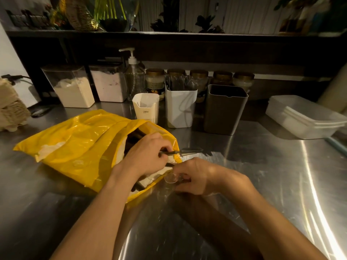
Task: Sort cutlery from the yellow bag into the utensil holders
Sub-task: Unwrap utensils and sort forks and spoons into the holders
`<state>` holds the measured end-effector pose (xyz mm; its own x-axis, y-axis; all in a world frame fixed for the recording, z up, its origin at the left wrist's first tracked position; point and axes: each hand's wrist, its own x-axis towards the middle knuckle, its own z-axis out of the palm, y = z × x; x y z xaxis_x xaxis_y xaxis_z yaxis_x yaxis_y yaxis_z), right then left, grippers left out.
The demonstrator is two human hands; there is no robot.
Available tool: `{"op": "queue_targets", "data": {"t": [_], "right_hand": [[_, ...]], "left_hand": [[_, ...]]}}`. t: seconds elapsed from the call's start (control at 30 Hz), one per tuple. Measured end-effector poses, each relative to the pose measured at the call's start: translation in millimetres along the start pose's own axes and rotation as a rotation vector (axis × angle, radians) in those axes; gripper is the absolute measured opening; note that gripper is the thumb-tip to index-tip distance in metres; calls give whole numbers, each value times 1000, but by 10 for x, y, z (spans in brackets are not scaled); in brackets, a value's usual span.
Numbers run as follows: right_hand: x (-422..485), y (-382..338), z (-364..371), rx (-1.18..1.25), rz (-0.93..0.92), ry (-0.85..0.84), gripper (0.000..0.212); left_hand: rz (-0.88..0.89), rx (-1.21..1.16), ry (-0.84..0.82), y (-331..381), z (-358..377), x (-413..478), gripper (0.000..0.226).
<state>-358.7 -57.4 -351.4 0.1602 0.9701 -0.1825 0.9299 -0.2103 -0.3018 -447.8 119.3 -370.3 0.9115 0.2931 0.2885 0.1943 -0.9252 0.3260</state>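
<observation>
While the left hand (148, 154) is gripping a dark utensil (185, 152) and the right hand (193, 175) is pinching clear plastic (170, 178), the yellow bag (75, 139) could be snagging them.

On the steel counter (262, 184) the yellow bag (80, 139) lay with its mouth open to the right, where the left hand (148, 154) gripped a dark-handled utensil (181, 152). Just beside it, the right hand (193, 175) pinched a clear plastic spoon (171, 178). Behind the bag stood a small white holder (146, 107), a taller white holder (180, 109) containing dark cutlery, and a grey holder (224, 111).
</observation>
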Motion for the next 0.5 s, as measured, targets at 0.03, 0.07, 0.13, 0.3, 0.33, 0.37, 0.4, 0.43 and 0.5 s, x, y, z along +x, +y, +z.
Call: {"op": "queue_targets", "data": {"t": [0.03,0.07,0.13,0.3,0.33,0.37,0.4,0.43,0.5], "right_hand": [[-3,-5,-1,6,-13,21,16],[1,-15,4,6,-19,34,14],[13,-7,20,-36,-11,42,10],[-22,120,-10,-16,-14,120,16],[-37,182,-31,47,-25,193,19],[-59,248,-55,159,-17,286,20],[-84,306,-78,309,7,371,16],[-106,352,-90,470,39,434,11],[-114,409,-94,718,77,554,11]], "left_hand": [[24,-5,-85,-9,11,-2,21],[39,-8,-134,-16,21,-7,22],[51,-23,-159,-20,42,-8,19],[44,-37,-155,-34,39,11,14],[43,-55,-141,-25,48,19,16],[38,-92,-115,-12,65,32,17],[27,-151,-71,17,69,40,16],[11,-223,-9,53,67,45,12],[-16,-333,132,124,30,58,5]]}}
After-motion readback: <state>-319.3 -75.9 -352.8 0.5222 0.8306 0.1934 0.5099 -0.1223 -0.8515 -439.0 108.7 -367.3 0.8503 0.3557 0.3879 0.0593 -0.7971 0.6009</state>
